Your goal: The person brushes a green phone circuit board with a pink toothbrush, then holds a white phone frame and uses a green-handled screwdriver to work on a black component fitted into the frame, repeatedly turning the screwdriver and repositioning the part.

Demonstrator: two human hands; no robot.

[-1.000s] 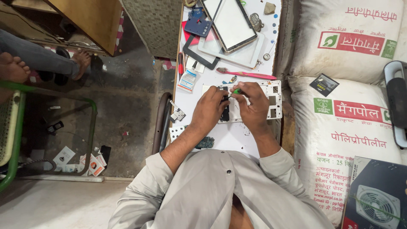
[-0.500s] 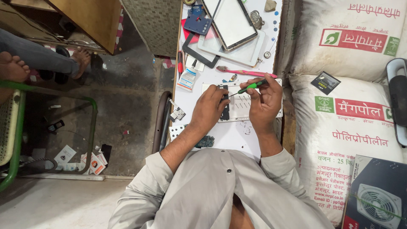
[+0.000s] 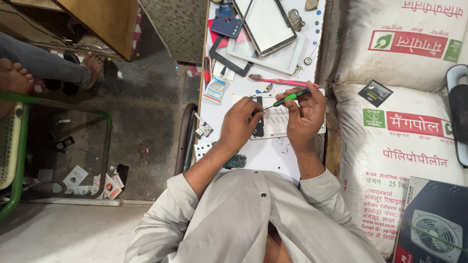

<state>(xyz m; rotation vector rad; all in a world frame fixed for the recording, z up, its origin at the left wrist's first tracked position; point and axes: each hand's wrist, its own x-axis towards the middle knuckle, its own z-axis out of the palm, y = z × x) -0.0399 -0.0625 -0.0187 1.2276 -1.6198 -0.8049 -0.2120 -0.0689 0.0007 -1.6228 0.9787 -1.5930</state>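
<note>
On the narrow white workbench (image 3: pixel 265 156) lies an opened white device frame (image 3: pixel 280 119) with a dark strip of parts at its left side. My left hand (image 3: pixel 241 122) rests on that left side, fingers pinching at the tip of a small screwdriver. My right hand (image 3: pixel 304 114) holds the screwdriver (image 3: pixel 287 99), which has a green and black handle and lies nearly level above the frame, tip pointing left toward my left fingers.
A pink toothbrush (image 3: pixel 280 81), a tablet screen (image 3: pixel 268 24), white and dark bezels and small parts fill the bench's far end. A green circuit board (image 3: pixel 236 160) lies near me. Large printed sacks (image 3: pixel 404 126) stand right. A person's bare feet (image 3: pixel 14 78) and a green-framed chair (image 3: pixel 19 160) are left.
My right hand lifted the screwdriver off the device and turned it level, tip toward my left fingers. My left hand shifted slightly toward the tip.
</note>
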